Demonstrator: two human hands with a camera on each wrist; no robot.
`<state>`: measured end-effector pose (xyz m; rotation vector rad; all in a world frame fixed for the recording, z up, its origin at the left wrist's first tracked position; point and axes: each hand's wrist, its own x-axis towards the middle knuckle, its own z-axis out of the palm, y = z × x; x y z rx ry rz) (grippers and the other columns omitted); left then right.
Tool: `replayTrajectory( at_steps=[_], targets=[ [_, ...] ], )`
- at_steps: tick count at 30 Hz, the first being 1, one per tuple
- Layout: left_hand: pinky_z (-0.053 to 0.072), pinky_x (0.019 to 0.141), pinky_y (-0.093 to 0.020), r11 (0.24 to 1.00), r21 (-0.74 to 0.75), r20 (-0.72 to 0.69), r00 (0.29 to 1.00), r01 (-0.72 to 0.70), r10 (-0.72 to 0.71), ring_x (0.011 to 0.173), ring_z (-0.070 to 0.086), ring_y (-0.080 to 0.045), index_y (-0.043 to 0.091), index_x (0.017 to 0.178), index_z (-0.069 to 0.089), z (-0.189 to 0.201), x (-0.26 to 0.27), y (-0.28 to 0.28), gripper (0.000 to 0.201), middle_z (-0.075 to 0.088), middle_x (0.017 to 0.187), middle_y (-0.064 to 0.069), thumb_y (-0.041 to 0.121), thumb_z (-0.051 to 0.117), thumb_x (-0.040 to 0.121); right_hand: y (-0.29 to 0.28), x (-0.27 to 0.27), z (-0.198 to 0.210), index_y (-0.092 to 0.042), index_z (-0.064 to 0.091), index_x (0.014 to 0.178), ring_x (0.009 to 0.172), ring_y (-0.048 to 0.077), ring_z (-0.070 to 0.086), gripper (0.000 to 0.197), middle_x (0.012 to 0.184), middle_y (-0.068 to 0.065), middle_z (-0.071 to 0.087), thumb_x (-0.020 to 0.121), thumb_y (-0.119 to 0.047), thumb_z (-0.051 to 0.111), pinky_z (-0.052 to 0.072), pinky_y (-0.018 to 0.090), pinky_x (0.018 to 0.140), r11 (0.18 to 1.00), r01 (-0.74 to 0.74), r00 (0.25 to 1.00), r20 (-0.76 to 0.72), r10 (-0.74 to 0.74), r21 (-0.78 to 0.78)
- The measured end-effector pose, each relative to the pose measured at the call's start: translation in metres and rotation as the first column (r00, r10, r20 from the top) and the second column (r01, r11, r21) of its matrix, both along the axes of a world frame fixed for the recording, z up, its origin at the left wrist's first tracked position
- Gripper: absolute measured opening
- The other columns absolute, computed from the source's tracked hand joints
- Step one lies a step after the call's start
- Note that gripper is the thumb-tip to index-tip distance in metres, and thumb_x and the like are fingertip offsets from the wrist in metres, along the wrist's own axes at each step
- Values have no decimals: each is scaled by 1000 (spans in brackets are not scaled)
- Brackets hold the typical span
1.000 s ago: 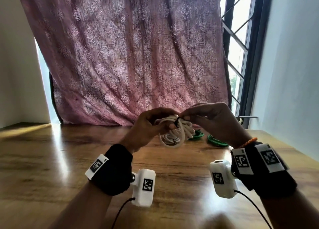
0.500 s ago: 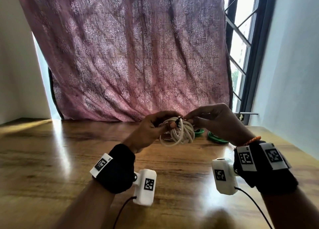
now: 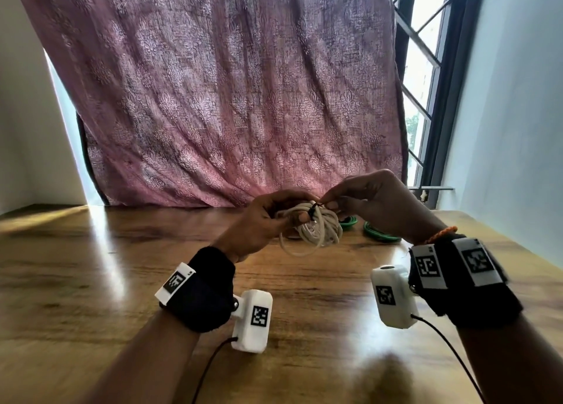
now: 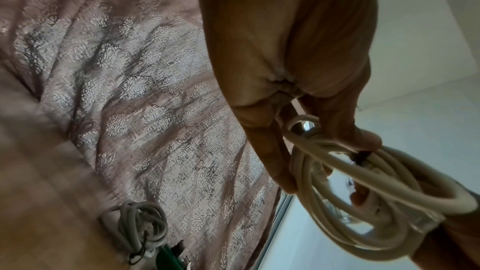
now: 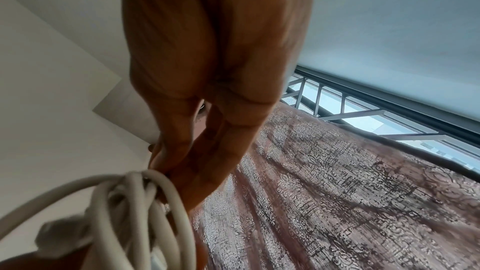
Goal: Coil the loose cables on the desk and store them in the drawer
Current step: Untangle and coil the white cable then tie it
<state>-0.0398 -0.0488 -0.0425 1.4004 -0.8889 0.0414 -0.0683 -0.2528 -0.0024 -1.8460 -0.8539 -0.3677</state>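
Note:
A coiled white cable (image 3: pixel 316 231) hangs in the air above the wooden desk (image 3: pixel 91 281). My left hand (image 3: pixel 268 221) grips the bundle from the left, thumb pressed on its loops (image 4: pixel 363 188). My right hand (image 3: pixel 365 205) pinches a thin black tie (image 3: pixel 312 210) at the top of the coil, its fingers against the loops (image 5: pixel 145 202). A second bundled grey-white cable (image 4: pixel 137 225) lies on the desk by the curtain, with a black tie around it. Green cables (image 3: pixel 377 233) lie on the desk behind my hands.
A pink patterned curtain (image 3: pixel 228 99) hangs along the desk's far edge. A barred window (image 3: pixel 423 83) and a pale wall (image 3: pixel 518 114) stand on the right. No drawer shows in any view.
Both hands have stayed together at the coil, drifting slightly right and a little lower in view. The right fingers keep working the black tie on top of the loops.

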Motion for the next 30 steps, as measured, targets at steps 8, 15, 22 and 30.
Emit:
replayTrajectory(
  at_steps=[8, 15, 22, 30],
  targets=[
    [54, 76, -21, 1000, 4, 32, 999, -8, 8, 92, 67, -8, 19, 99, 72, 2, -2, 0, 33, 73, 97, 4, 26, 74, 67, -3, -1, 0, 2, 68, 84, 66, 11, 67, 15, 69, 2, 72, 69, 3, 69, 55, 19, 63, 990, -84, 986, -137, 100, 116],
    [54, 77, -22, 1000, -14, 69, 998, -2, 3, 91, 67, -7, 24, 97, 74, 3, -4, -3, 33, 73, 96, 6, 31, 77, 64, -7, -5, 4, -2, 69, 82, 70, 13, 68, 17, 72, 4, 72, 65, -7, 70, 57, 23, 70, 991, -96, 982, -154, 109, 94],
    [55, 80, -28, 999, -27, 63, 998, -25, 27, 96, 66, -15, 16, 101, 71, 5, -4, -1, 36, 72, 101, -2, 26, 77, 67, -1, -8, 4, 0, 66, 85, 69, 13, 69, 11, 73, 4, 71, 77, 6, 65, 56, 22, 64, 987, -48, 981, -176, 75, 151],
    [55, 71, -25, 998, -47, 4, 999, -39, 39, 88, 68, -11, 23, 93, 74, 7, -8, -1, 28, 73, 94, 2, 19, 72, 66, -2, -10, 5, 0, 67, 85, 74, 17, 69, 19, 75, 6, 72, 67, -5, 69, 58, 26, 70, 976, -80, 979, -167, 115, 202]
  ],
)
